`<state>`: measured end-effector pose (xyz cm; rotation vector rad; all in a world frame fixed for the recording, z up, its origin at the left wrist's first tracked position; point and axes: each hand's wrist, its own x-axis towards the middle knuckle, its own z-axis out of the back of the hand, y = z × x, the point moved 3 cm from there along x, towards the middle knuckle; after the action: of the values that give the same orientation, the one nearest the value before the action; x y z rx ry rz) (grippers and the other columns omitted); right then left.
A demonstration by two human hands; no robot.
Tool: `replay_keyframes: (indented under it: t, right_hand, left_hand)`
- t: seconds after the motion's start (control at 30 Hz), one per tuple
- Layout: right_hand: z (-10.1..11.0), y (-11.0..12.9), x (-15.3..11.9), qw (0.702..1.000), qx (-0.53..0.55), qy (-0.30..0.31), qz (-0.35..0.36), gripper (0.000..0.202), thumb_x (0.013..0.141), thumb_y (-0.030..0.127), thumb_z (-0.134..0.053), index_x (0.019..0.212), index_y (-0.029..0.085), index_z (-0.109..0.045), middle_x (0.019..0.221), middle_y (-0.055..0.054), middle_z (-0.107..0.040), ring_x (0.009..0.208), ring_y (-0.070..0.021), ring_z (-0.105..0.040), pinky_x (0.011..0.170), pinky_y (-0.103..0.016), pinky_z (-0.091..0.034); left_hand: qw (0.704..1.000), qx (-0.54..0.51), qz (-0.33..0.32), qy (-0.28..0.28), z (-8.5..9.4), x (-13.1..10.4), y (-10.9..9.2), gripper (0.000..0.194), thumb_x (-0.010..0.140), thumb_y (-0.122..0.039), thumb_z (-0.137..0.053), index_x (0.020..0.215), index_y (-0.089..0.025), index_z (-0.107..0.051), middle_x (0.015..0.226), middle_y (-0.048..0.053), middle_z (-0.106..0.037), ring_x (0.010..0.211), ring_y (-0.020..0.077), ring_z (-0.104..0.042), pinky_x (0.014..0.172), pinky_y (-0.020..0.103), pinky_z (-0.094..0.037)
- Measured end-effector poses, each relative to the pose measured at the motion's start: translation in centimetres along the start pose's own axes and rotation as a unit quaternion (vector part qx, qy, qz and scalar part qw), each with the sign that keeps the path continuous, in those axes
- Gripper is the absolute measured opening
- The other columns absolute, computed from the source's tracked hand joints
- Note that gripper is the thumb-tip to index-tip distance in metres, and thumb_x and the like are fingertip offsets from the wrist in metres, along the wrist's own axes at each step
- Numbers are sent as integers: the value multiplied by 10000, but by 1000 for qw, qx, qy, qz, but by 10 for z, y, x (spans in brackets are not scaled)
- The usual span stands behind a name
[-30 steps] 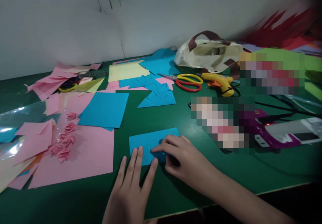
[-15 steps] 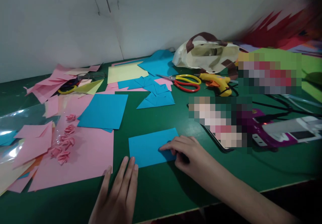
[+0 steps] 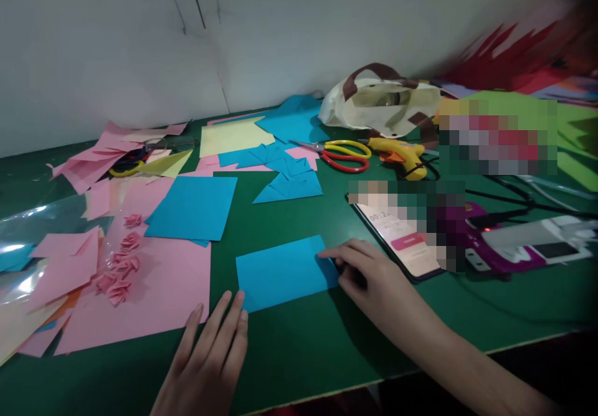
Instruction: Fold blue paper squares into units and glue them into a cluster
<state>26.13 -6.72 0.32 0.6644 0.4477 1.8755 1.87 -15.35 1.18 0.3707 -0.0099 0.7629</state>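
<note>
At the near edge of the green table [image 3: 299,360], the left hand [image 3: 205,357] lies palm down with its fingers slightly spread, holding nothing, its fingertips at the near left corner of a blue paper [image 3: 280,276]. That paper lies flat on the table between the two hands. The right hand [image 3: 374,276] is at its right end, index finger stretched out to the far right corner and the other fingers curled under; whether they pinch the edge I cannot tell. To the left, a large pink sheet [image 3: 177,291] carries a cluster of small pink paper flowers [image 3: 125,263], with a few blue squares [image 3: 194,207] overlapping its far part. Right of the blue paper lies a phone [image 3: 395,235], its lit screen partly blurred out, beside a purple device [image 3: 474,251]. Farther back, folded blue pieces [image 3: 292,179] lie left of scissors [image 3: 346,154] with one red and one yellow handle, and a yellow glue gun [image 3: 404,151] sits just right of these. Beyond are a pale yellow sheet [image 3: 236,137] and a cream bag [image 3: 336,108] with brown handles, near the wall [image 3: 116,42].
</note>
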Motion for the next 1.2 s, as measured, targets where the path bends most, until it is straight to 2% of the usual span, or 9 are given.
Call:
replay_keyframes:
  t: [0.13, 0.2, 0.3, 0.4, 0.57, 0.67, 0.77, 0.9, 1.2]
  right_hand:
    - [1, 9, 9, 996, -28, -71, 48, 286, 865, 142, -405, 1072, 221, -586, 1069, -93, -592, 1010, -216, -560, 836, -383, -477]
    - [-5, 17, 12, 993, -48, -34, 103, 308, 893, 254, -446, 1187, 207, -524, 1224, -111, -547, 1153, -232, -491, 915, -416, -431]
    - [-16, 23, 16, 983, -95, 49, 152, 612, 837, 516, -508, 1343, 198, -377, 1389, -116, -426, 1297, -266, -352, 1006, -482, -336]
    - [-20, 23, 20, 978, -112, 80, 157, 796, 780, 636, -497, 1407, 198, -274, 1399, -98, -423, 1326, -256, -311, 1074, -492, -234]
    - [-17, 24, 27, 982, -84, 86, 144, 750, 795, 600, -508, 1398, 202, -304, 1309, -121, -502, 1213, -261, -437, 997, -471, -305]
    - [-16, 27, 27, 982, -71, 98, 144, 694, 810, 565, -512, 1387, 223, -333, 1319, -144, -474, 1173, -281, -449, 893, -452, -357]
    - [-16, 28, 25, 980, -72, 110, 146, 674, 825, 542, -501, 1398, 242, -310, 1377, -129, -424, 1201, -294, -399, 892, -456, -331]
    - [-18, 28, 23, 979, -81, 98, 162, 660, 837, 525, -503, 1399, 252, -290, 1344, -98, -477, 1205, -292, -373, 924, -463, -259]
    - [-10, 35, 15, 955, -90, -67, 276, 101, 905, 197, -477, 966, 216, -556, 1141, -58, -623, 1093, -181, -501, 863, -355, -258]
  left_hand:
    - [1000, -23, 13, -11, 4, 10, -1, 776, 733, -753, -392, 1123, -113, -593, 1199, 191, -596, 1107, 315, -529, 907, 451, -346]
    - [999, -37, 27, -28, 7, 15, -3, 780, 722, -757, -410, 1165, -137, -578, 1160, 175, -617, 1066, 315, -551, 906, 469, -357]
    - [994, -80, 54, -55, 9, 20, -8, 760, 736, -715, -460, 1237, -149, -538, 1099, 155, -630, 1010, 316, -567, 912, 501, -380]
    - [979, -161, 118, -35, 4, 21, -11, 623, 795, -583, -518, 1271, -182, -508, 1259, 169, -519, 1130, 338, -488, 909, 514, -414]
    - [947, -223, 231, -6, -8, 24, 4, 457, 888, -330, -474, 1341, -302, -416, 1499, 155, -177, 1266, 388, -313, 855, 550, -430]
    - [950, -218, 225, -3, -13, 30, 19, 449, 900, -314, -459, 1340, -373, -393, 1442, 113, -336, 1220, 344, -380, 858, 537, -422]
    - [937, -257, 236, -1, -15, 35, 29, 525, 877, -342, -511, 1371, -320, -335, 1311, 86, -507, 1139, 279, -468, 886, 470, -424]
    - [928, -284, 236, -37, -8, 40, 29, 537, 864, -284, -543, 1353, -277, -323, 1232, 59, -563, 1127, 244, -496, 907, 407, -422]
    - [937, -280, 174, -115, 1, 42, 21, 334, 866, -111, -444, 1177, -225, -484, 1081, 80, -605, 1011, 220, -569, 824, 381, -491]
